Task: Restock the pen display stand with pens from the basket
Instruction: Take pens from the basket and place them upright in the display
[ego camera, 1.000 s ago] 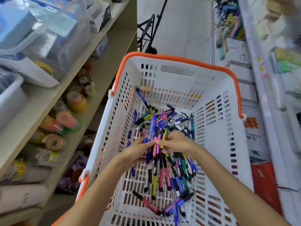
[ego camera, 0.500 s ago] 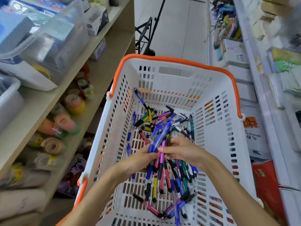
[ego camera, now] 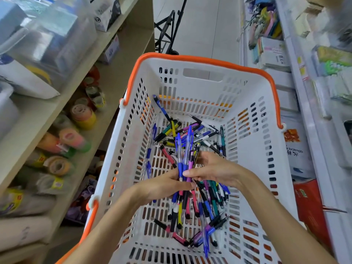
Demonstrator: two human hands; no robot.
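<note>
Bundle of coloured plastic click pens (ego camera: 183, 161) now raised, tips fanning toward far wall of white slotted plastic basket with orange rim (ego camera: 205, 60). Left hand (ego camera: 163, 187) and right hand (ego camera: 213, 169) fingers closed on bundle; square ends, tighten before lifting out.

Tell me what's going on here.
A person is reaching into a white basket with orange handles, gathering pens. Both hands meet over the pile: the left hand and right hand together grip a small bunch of pens, mostly blue, standing up above the loose pens on the basket floor. The display stand is not in view, so nothing has been restocked from this handful yet.
</note>
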